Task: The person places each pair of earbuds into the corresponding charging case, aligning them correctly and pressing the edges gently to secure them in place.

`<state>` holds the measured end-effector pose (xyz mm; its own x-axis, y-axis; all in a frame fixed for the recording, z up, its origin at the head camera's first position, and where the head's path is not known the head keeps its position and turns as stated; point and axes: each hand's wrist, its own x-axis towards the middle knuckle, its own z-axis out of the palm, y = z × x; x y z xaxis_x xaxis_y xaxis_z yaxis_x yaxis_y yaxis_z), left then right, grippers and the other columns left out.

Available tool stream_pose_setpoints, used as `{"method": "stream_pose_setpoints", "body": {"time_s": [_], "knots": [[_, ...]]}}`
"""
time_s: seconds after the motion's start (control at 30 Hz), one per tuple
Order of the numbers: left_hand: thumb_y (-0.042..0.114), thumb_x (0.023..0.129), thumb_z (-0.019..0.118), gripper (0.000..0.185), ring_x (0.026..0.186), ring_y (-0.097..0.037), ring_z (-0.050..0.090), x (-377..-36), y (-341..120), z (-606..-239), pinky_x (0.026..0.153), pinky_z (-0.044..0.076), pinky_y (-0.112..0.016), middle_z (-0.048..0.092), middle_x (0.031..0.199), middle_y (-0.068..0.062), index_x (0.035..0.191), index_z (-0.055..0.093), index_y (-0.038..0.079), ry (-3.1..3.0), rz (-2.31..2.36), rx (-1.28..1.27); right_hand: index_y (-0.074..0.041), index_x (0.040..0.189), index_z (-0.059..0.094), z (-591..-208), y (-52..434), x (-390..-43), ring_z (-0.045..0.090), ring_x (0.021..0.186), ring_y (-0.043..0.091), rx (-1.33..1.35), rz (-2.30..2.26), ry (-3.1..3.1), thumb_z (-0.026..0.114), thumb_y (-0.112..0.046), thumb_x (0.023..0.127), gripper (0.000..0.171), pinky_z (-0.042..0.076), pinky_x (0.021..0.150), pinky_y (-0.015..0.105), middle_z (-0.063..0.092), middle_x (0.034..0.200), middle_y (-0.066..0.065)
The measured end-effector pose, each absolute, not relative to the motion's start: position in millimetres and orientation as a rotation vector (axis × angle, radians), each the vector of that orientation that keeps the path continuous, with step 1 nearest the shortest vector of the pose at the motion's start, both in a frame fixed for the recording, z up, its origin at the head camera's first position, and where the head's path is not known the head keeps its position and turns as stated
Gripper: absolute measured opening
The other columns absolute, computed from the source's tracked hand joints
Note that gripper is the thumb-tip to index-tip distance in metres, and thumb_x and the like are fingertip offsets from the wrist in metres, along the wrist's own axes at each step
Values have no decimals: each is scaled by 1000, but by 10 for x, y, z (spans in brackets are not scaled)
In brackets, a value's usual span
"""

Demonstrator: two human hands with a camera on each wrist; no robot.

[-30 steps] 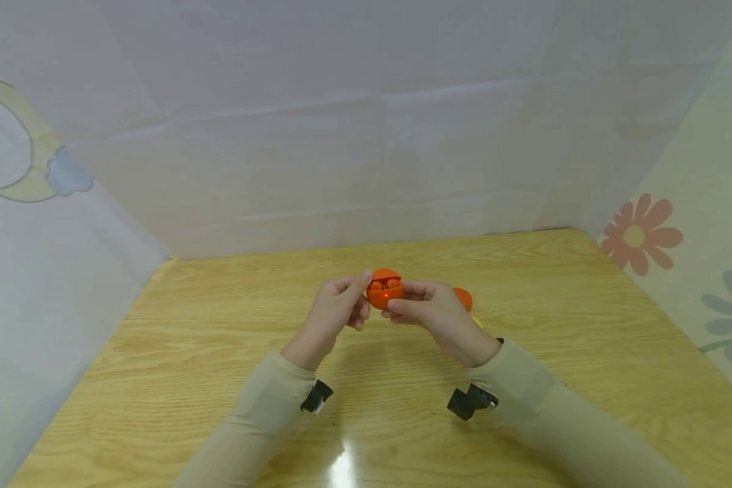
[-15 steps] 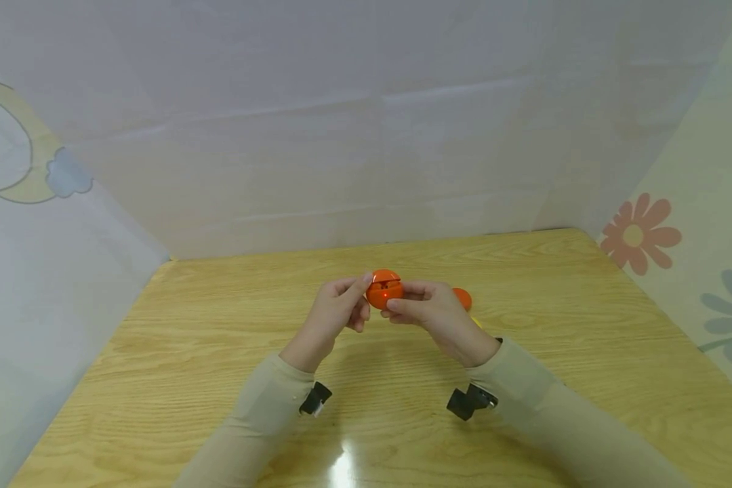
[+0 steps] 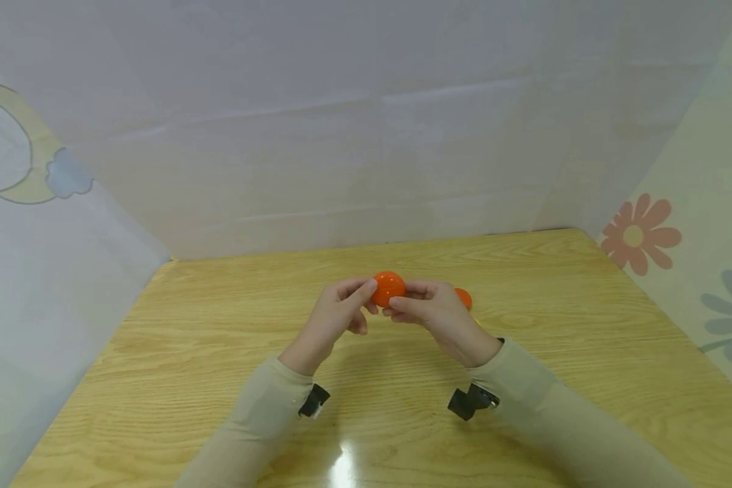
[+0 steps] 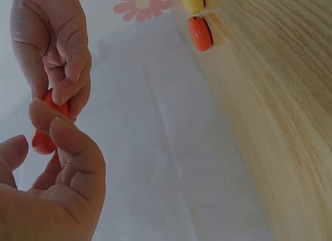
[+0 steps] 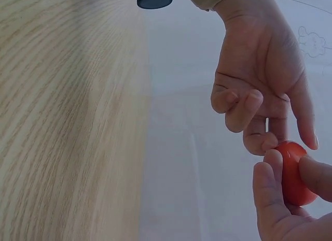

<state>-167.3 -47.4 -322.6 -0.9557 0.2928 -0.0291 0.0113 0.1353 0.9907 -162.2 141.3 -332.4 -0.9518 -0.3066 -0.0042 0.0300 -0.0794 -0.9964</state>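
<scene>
A glossy orange round earbud case (image 3: 389, 289) is held up over the table between both hands, its lid down and the earbuds hidden inside. My right hand (image 3: 436, 313) pinches it from the right with thumb and fingers, clearest in the right wrist view, where the orange case (image 5: 296, 185) shows edge-on. From the left, the thumb and index finger of my left hand (image 3: 335, 313) lie at its edge, the thumb overlapping its face in the head view. The other fingers of the left hand curl loosely below. In the left wrist view, fingers cover part of the case (image 4: 43, 142).
On the wooden table (image 3: 219, 339), behind the right hand, lies another orange rounded object (image 4: 200, 33). Beside it is a yellow one (image 4: 193, 1), mostly hidden in the head view. A pale cloth wall (image 3: 366, 135) rises behind the table's far edge.
The case's lid, raised a second ago with the earbuds showing, has swung down and closed. The left thumb has shifted slightly right onto the case; the right hand has barely moved.
</scene>
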Motion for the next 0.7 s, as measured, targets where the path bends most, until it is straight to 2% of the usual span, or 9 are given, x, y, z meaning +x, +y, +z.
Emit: {"method": "stream_pose_setpoints", "body": {"time_s": [0.2, 0.37, 0.7], "knots": [[27, 98, 60, 39, 62, -15, 60, -1659, -446, -3236, 60, 46, -27, 66, 109, -8, 130, 60, 4, 2260, 1851, 307, 14, 126, 55, -3293, 1450, -1633, 68, 91, 19, -337, -2114, 1966, 62, -6, 95, 37, 53, 86, 33, 69, 105, 13], [25, 96, 62, 37, 61, -15, 61, -1678, -408, -3229, 61, 46, -27, 68, 109, -9, 127, 63, 4, 2256, 1881, 292, 13, 128, 53, -3258, 1519, -1662, 68, 90, 17, -376, -2086, 1998, 60, -9, 97, 39, 53, 86, 33, 68, 106, 13], [24, 94, 67, 40, 55, -12, 59, -1751, -293, -3246, 59, 46, -27, 71, 104, -9, 128, 63, 3, 2243, 1902, 267, 8, 139, 45, -3165, 1693, -1692, 67, 92, 16, -349, -2033, 2109, 56, -12, 100, 45, 54, 84, 32, 59, 125, 25]]}}
